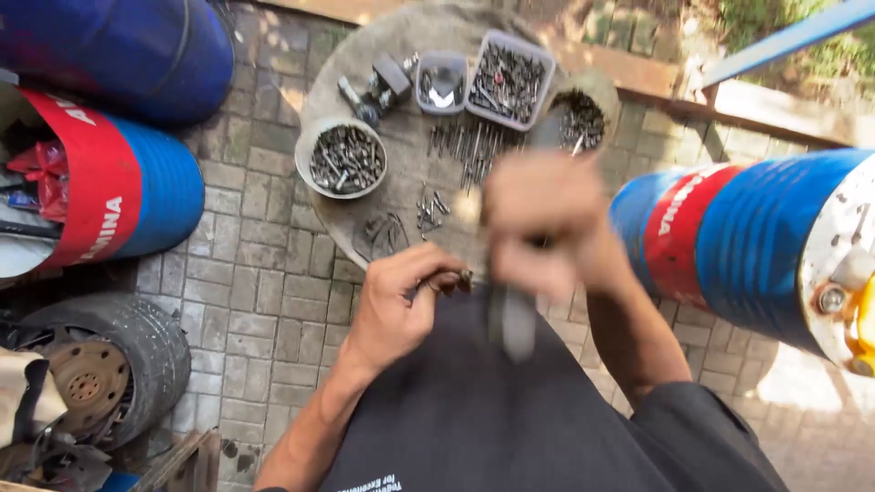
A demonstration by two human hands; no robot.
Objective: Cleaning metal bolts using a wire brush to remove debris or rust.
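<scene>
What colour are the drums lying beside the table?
Blue with a red band, the drums show best in the head view.

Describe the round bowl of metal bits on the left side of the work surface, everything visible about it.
The round bowl is shallow and greyish, with a thick, dusty rim that looks like metal or stone. It stands upright at the left edge of the round work surface, filled almost to the rim with dark, jumbled bolts and screws. No hand touches it; the left hand is nearer the camera. A wrench-like tool lies just beyond it.
</scene>
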